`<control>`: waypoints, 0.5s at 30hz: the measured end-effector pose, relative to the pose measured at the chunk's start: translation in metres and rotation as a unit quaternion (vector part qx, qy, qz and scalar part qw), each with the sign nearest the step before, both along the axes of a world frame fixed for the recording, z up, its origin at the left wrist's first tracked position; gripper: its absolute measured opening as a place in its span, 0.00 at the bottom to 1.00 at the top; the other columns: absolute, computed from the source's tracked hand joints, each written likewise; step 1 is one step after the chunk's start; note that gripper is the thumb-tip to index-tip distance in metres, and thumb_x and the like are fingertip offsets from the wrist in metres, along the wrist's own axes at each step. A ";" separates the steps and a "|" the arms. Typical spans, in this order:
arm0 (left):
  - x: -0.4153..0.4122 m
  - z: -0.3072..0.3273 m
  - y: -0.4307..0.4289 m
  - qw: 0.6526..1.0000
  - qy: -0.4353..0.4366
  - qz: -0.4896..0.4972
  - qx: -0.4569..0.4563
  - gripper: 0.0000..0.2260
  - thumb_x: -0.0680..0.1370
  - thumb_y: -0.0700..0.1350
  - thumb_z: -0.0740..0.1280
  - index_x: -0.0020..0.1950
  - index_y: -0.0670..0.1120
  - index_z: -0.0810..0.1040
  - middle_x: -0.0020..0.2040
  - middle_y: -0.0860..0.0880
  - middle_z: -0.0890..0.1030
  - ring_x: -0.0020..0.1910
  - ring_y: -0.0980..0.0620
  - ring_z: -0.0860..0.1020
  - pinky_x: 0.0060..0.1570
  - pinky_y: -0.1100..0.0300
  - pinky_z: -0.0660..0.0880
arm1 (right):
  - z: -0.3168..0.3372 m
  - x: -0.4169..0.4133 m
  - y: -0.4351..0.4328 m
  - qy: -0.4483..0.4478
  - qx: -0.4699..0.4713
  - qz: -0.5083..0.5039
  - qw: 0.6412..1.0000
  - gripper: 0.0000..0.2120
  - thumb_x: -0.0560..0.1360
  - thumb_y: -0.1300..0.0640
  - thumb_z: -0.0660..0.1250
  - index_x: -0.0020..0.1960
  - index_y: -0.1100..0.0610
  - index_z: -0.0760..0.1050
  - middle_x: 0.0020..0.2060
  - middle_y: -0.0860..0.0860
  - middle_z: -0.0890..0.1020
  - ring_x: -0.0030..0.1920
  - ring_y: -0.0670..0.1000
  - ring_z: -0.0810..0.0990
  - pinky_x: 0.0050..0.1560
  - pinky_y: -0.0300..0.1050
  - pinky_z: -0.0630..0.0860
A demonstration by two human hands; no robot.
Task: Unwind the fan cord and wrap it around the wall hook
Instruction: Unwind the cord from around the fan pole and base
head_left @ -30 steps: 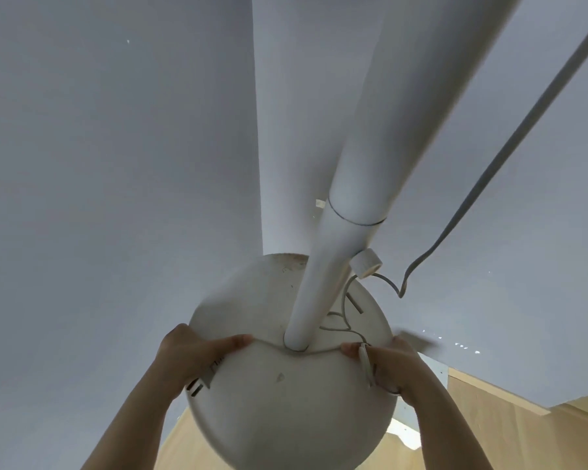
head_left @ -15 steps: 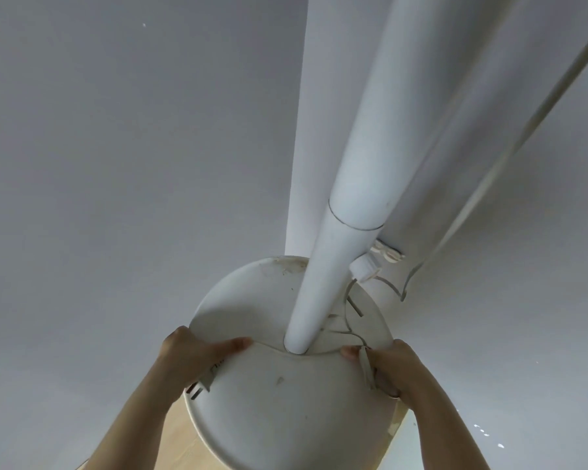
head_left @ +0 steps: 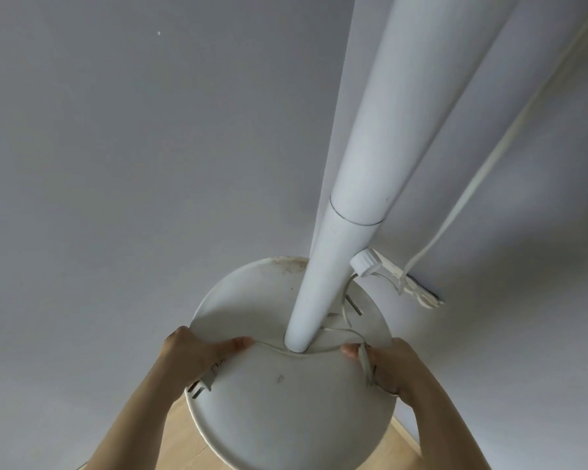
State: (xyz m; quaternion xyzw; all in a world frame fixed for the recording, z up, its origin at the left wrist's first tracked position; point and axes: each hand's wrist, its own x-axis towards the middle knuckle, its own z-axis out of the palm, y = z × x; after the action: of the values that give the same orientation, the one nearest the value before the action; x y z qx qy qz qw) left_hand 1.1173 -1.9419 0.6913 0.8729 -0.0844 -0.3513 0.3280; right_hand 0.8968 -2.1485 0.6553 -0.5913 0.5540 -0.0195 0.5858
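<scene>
I look down a white fan pole (head_left: pixel 353 198) onto its round white base (head_left: pixel 286 412). My left hand (head_left: pixel 197 351) grips the base's left rim and pins the plug (head_left: pixel 204 383) against it. A thin white fan cord (head_left: pixel 275 349) runs from that hand around the foot of the pole to my right hand (head_left: pixel 394 364), which clamps the cord on the right rim. A white wall fitting (head_left: pixel 421 295), possibly the wall hook, sits on the wall just right of the pole. Another stretch of cord (head_left: pixel 489 157) drops to it from the upper right.
A white adjuster knob (head_left: pixel 365 262) sticks out of the pole above the base. Grey-white walls meet in a corner behind the fan. Wooden floor (head_left: pixel 184 446) shows beneath the base and at the lower right.
The fan and the view have shifted toward the wall, so the white wall fitting now shows close beside the pole. Both hands keep the same grip on the base and cord.
</scene>
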 end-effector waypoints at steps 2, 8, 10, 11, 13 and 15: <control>0.001 0.002 -0.005 1.000 0.001 0.016 0.005 0.49 0.39 0.70 0.72 0.51 0.40 0.78 0.45 0.43 0.80 0.42 0.47 0.79 0.37 0.56 0.74 | -0.003 0.006 -0.012 0.000 -0.003 0.010 1.000 0.32 0.56 0.47 0.83 0.53 0.63 0.79 0.43 0.55 0.83 0.43 0.53 0.81 0.37 0.42 0.76; 0.004 0.003 -0.027 0.998 -0.009 0.062 0.007 0.47 0.40 0.71 0.73 0.48 0.41 0.79 0.44 0.43 0.81 0.41 0.46 0.80 0.38 0.56 0.75 | -0.012 0.034 -0.058 0.009 -0.009 0.057 0.998 0.46 0.46 0.38 0.82 0.56 0.62 0.78 0.48 0.55 0.85 0.47 0.55 0.83 0.49 0.46 0.78; -0.001 0.002 -0.039 0.996 -0.015 0.091 0.012 0.45 0.43 0.69 0.75 0.50 0.40 0.79 0.45 0.43 0.81 0.42 0.45 0.79 0.40 0.54 0.76 | -0.010 0.045 -0.077 0.033 0.007 0.077 0.996 0.54 0.43 0.37 0.82 0.61 0.63 0.74 0.54 0.58 0.82 0.52 0.57 0.81 0.55 0.48 0.76; -0.002 0.002 -0.042 0.995 -0.018 0.100 0.018 0.45 0.45 0.68 0.77 0.50 0.39 0.78 0.45 0.43 0.80 0.43 0.45 0.79 0.42 0.53 0.76 | -0.010 0.050 -0.082 0.041 0.004 0.084 0.996 0.60 0.37 0.34 0.81 0.62 0.63 0.74 0.56 0.58 0.81 0.54 0.58 0.80 0.57 0.50 0.76; -0.009 0.001 -0.053 0.991 -0.030 0.126 0.021 0.46 0.43 0.69 0.75 0.49 0.39 0.78 0.45 0.42 0.80 0.43 0.44 0.79 0.44 0.52 0.77 | -0.017 0.058 -0.103 0.036 -0.006 0.118 0.992 0.61 0.32 0.31 0.78 0.59 0.61 0.76 0.53 0.56 0.83 0.52 0.57 0.82 0.55 0.49 0.78; -0.021 0.000 -0.068 0.988 -0.041 0.149 0.023 0.48 0.40 0.71 0.71 0.49 0.39 0.79 0.45 0.43 0.80 0.44 0.44 0.80 0.45 0.51 0.78 | -0.016 0.060 -0.127 0.017 -0.011 0.150 0.988 0.48 0.40 0.36 0.82 0.54 0.60 0.80 0.47 0.54 0.85 0.48 0.55 0.83 0.49 0.45 0.78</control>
State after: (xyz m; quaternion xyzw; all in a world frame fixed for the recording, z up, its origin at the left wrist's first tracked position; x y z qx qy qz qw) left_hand 1.0963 -2.0098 0.6908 0.8968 0.0409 -0.2639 0.3528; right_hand 0.9570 -2.2754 0.6390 -0.6746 0.4686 0.0730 0.5657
